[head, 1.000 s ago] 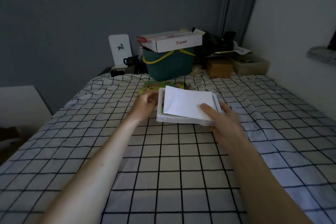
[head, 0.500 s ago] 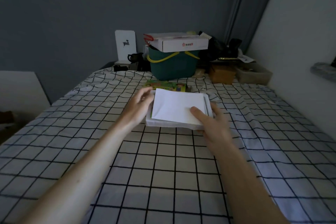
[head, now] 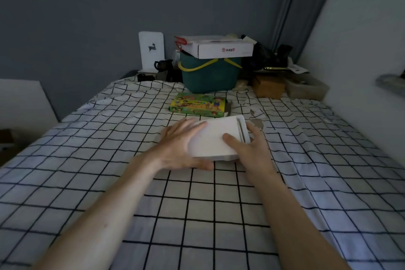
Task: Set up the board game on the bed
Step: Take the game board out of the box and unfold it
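A bed (head: pixel 109 138) in black-gridded white sheet fills a dim, grey-walled room; a green basket (head: pixel 209 76) stands at its far end. The white tray (head: pixel 215 138), paper-covered, sits mid-bed before a colourful game box (head: pixel 198 105); the left hand (head: pixel 182 144) lies flat-fingered on its left side, the right hand (head: pixel 249 149) grips its right edge.

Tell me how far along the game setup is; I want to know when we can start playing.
Early stage. Done: the colourful game box lies on the bed, and its white tray is out, just in front of it. In hand: the left hand rests flat on the tray's sheet while the right hand grips the tray's right end. Left: no board or pieces are laid out yet.
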